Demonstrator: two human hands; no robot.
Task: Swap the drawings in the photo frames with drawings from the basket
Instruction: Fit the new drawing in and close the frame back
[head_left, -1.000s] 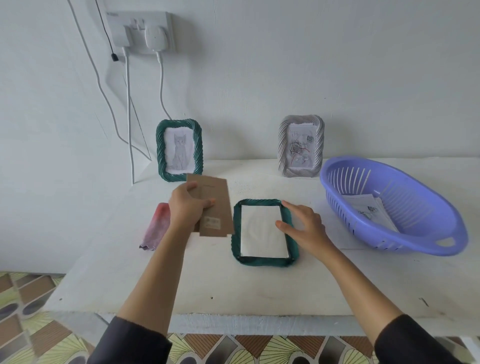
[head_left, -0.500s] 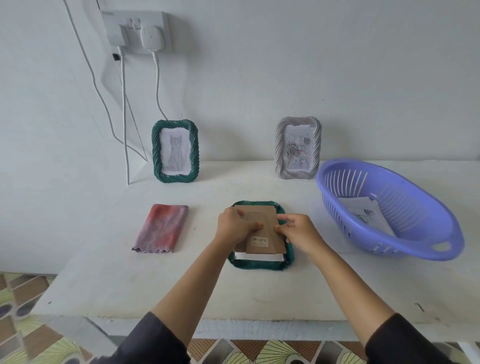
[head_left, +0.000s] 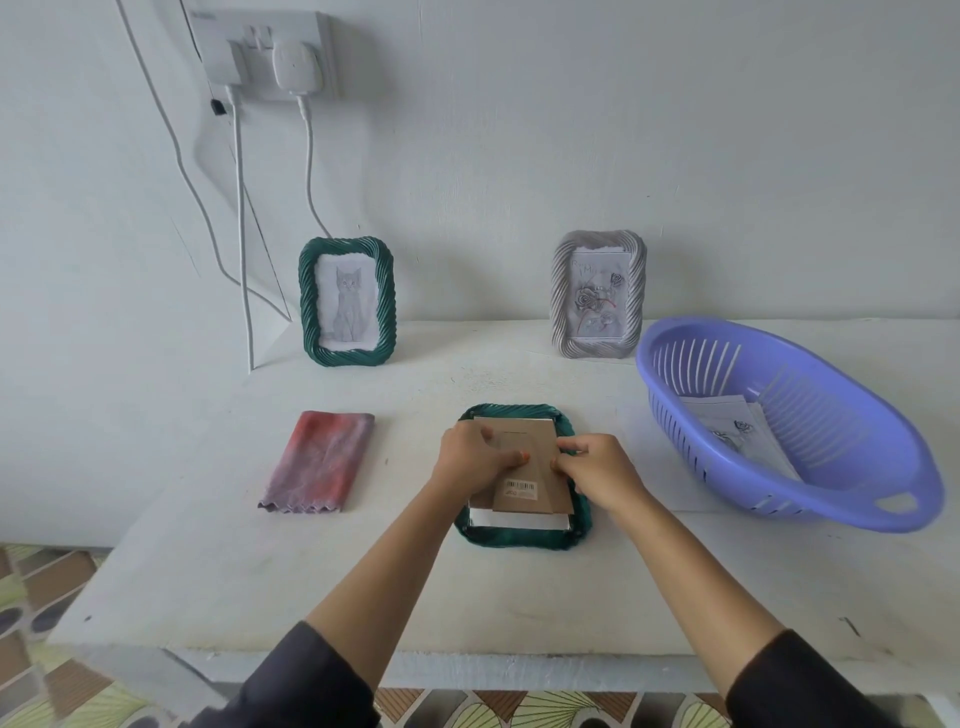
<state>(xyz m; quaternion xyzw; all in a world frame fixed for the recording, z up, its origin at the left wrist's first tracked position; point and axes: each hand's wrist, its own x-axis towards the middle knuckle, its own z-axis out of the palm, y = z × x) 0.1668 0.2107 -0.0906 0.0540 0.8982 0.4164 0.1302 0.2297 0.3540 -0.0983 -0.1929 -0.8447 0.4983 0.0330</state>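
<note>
Both hands, left (head_left: 470, 457) and right (head_left: 597, 467), press the cardboard backing (head_left: 530, 467) onto the face-down green frame (head_left: 519, 538), fingers bent. Its long axis points away from the person, equally near both

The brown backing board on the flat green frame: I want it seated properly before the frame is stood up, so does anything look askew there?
Yes. The backing board sits off-square on the face-down green frame: a strip of white paper shows below its near edge. Both the left hand and right hand are pressing on it.

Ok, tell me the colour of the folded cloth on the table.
The folded cloth is mottled red-pink fading to purple-grey, seen in the head view.
</note>
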